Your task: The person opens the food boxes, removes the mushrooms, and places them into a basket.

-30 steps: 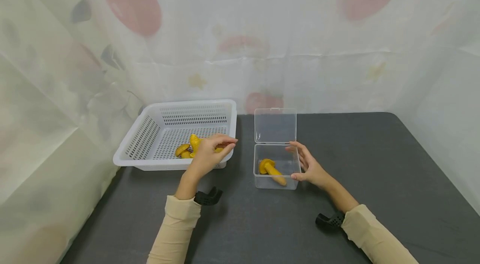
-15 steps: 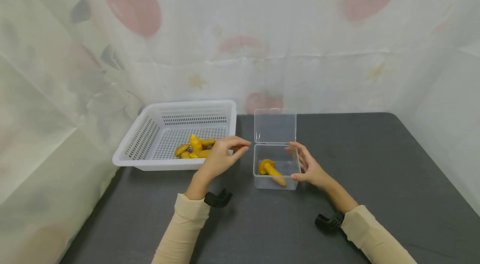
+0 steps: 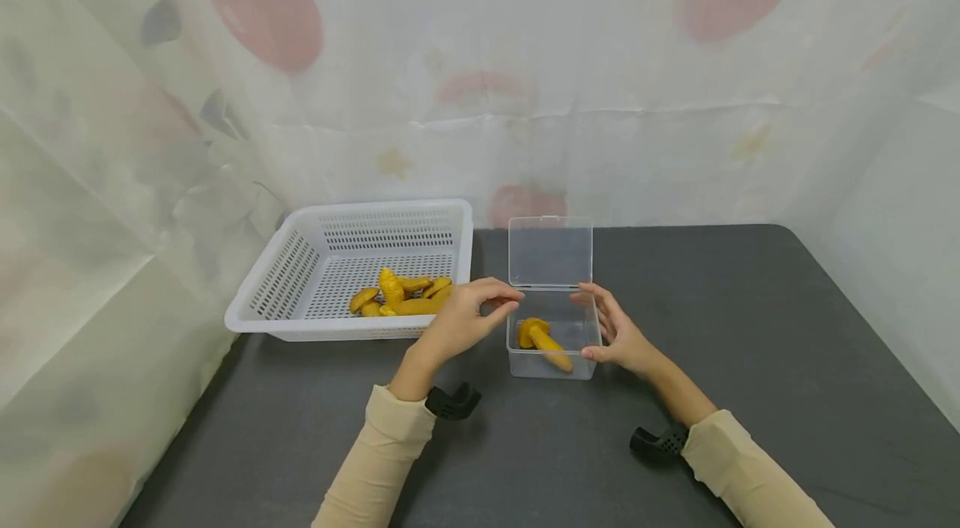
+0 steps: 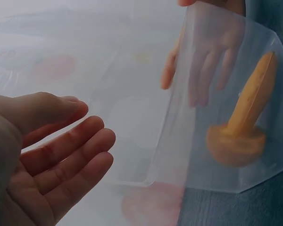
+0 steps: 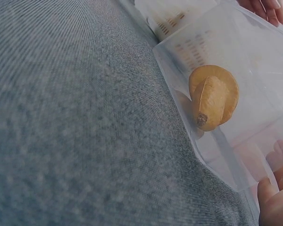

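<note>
A clear plastic box [image 3: 525,366] stands on the dark table with its hinged lid [image 3: 551,251] raised at the back. Inside lies one yellow-brown mushroom [image 3: 536,333], cap toward the back left, stem toward the front right. My right hand [image 3: 621,338] holds the box by its right side, thumb at the front corner and fingers over the rim farther back. My left hand [image 3: 471,316] hovers by the box's left rim, fingertips close to the back left corner. Between its thumb and fingers nothing shows in the left wrist view, where the fingers [image 4: 85,146] are loosely bent.
Left of the box stands a white perforated basket [image 3: 300,330]. Several yellow mushrooms [image 3: 392,286] lie in its front right part, partly hidden behind my left hand. A printed curtain [image 3: 637,153] hangs behind the table [image 3: 712,295].
My left hand has moved right, from over the basket's front right corner to the box's left rim, uncovering more mushrooms in the basket. The right hand and the box stay in place.
</note>
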Motion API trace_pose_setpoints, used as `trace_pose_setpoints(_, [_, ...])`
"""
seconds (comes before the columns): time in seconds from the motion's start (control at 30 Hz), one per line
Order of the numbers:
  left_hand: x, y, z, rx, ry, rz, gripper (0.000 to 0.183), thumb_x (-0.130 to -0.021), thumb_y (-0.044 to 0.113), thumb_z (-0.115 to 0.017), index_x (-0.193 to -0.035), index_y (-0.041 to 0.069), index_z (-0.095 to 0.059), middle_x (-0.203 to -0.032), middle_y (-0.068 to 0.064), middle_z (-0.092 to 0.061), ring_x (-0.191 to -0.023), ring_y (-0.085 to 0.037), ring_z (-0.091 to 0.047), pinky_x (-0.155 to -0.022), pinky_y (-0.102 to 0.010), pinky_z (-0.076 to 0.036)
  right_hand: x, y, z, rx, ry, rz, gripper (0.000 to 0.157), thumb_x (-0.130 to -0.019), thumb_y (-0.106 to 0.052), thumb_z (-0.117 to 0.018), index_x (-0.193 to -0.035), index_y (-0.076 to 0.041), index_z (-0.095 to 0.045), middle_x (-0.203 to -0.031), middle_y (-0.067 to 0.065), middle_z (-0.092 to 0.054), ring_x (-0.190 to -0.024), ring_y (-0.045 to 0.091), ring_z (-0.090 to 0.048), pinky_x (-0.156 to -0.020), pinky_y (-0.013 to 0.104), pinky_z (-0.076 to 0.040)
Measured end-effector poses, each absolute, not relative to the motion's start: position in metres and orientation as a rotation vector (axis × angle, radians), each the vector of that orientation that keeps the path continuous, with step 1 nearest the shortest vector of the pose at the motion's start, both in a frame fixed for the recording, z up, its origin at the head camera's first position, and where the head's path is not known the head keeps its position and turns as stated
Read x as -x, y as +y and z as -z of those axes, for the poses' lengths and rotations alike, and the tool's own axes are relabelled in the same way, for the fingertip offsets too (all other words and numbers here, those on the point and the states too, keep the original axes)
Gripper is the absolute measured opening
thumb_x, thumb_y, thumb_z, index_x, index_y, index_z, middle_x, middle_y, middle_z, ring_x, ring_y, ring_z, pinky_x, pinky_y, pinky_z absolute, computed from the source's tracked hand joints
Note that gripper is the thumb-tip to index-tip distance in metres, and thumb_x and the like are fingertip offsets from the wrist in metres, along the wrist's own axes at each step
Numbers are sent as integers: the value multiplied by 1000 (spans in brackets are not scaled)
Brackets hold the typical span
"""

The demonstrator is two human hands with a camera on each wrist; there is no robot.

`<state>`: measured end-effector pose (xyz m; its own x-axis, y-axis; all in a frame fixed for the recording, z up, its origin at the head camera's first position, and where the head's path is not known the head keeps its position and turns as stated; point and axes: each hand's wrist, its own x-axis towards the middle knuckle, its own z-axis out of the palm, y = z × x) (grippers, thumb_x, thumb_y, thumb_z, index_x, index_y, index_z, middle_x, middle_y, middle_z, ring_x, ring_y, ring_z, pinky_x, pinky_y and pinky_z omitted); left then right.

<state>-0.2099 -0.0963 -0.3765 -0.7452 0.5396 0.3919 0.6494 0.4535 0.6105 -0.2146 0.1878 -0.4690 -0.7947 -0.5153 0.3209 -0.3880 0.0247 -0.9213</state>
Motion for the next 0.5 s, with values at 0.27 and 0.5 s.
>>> trace_pose_setpoints(0.27, [210,-84,382,1141,-2626,1149,22,-93,12,-62,-113,6,-69,-108,-8,-71,-91,-17,-67,-87,-26,-58,215,186,470,963,2142,1930,95,-81,-12,-77,-152,-5,-14,-146,35,-25,-138,-8,-29,-108,10,-36])
trace_pose_setpoints(0.5, [211,-73,384,1178,-2691,1123,25,-94,11,-61,-118,4,-67,-111,-11,-71,-94,-19,-69,-87,-27,-58,215,186,469,964,2137,1932,95,-81,-11,-77,-152,-5,-14,-147,35,-26,-139,-7,-30,-107,9,-36])
